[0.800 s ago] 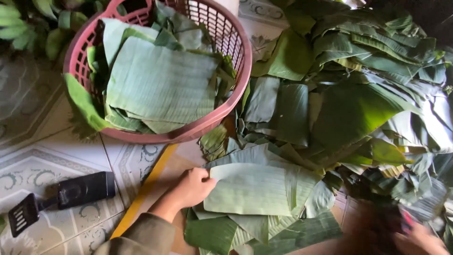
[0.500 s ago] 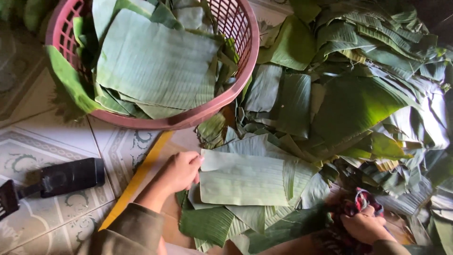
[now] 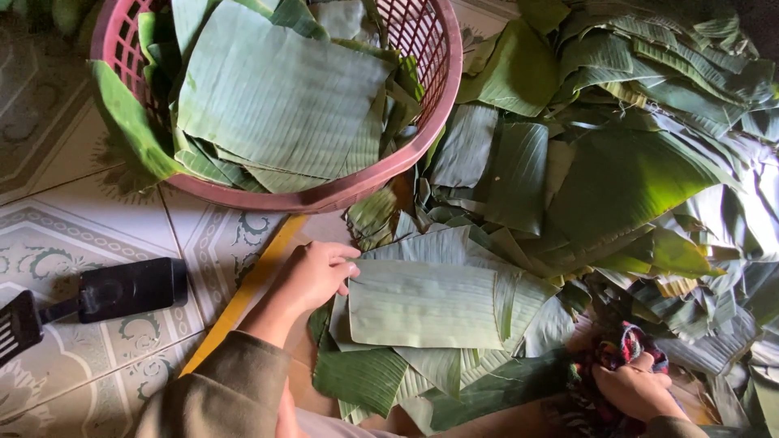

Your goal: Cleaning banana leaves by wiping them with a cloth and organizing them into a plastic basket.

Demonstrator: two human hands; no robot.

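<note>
My left hand (image 3: 312, 274) rests on the left edge of a pale, rectangular piece of banana leaf (image 3: 426, 304) that lies on top of other cut leaf pieces on a wooden board (image 3: 251, 284). My right hand (image 3: 633, 389) at the lower right grips a dark multicoloured cloth (image 3: 621, 357), bunched up beside the leaf pieces. A round pink plastic basket (image 3: 389, 174) above my left hand holds stacked cut banana leaf pieces (image 3: 276, 97).
A large heap of whole banana leaves (image 3: 633, 154) covers the right side. On the patterned tiled floor (image 3: 73, 211) at the left lies a black tool with a handle (image 3: 122, 290). My olive sleeve (image 3: 219, 393) is at the bottom.
The view has shifted down and closer. My right hand with the cloth has come fully into view at the lower right. My left hand stays on the leaf's edge.
</note>
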